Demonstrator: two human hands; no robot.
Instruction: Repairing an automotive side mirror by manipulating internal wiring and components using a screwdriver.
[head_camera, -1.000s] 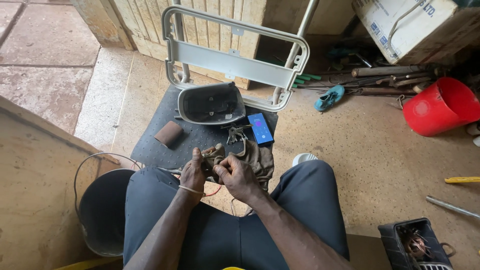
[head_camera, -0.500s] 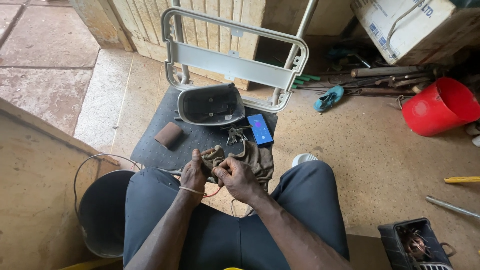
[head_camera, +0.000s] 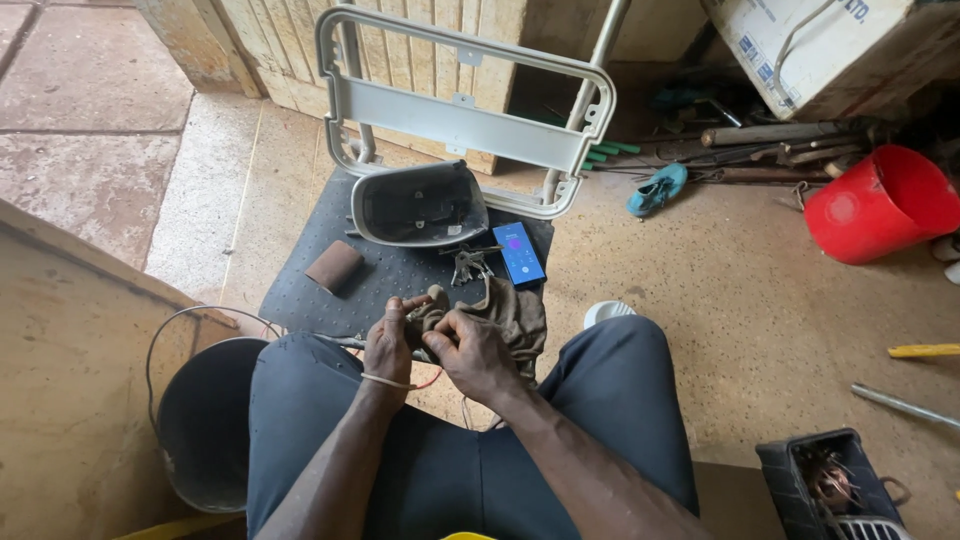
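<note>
Brown rag (head_camera: 505, 312) bunched over the knees, just above the black mat's (head_camera: 400, 275) near edge; left hand (head_camera: 388, 345) and right hand (head_camera: 472, 350) both have fingers clamped on it

Dusty concrete floor (head_camera: 760, 300), paved slabs (head_camera: 90, 110), wooden plank wall (head_camera: 290, 40) behind.
</note>
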